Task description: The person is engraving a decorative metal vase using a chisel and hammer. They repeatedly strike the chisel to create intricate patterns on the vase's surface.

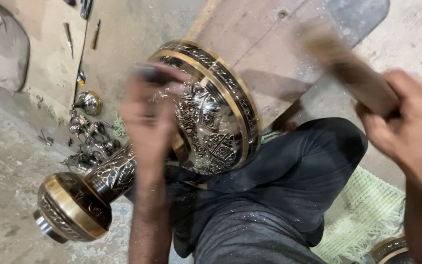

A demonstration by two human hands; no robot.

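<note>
Soft, even, fairly dim light with a warm grey-brown cast fills the view. The sharpest thing is the engraved metal vase [206,117], whose brass bands and dark polished belly carry small bright glints of glare. Just left of it, the left hand [147,117] is smeared by motion blur, its fingers indistinct. To the vase's upper right, the right hand [411,132] and the wooden mallet [348,68] it grips are also streaked and soft. A faint shadow falls on the wooden board [269,49] behind the vase. Floor detail stays moderately clear.
</note>
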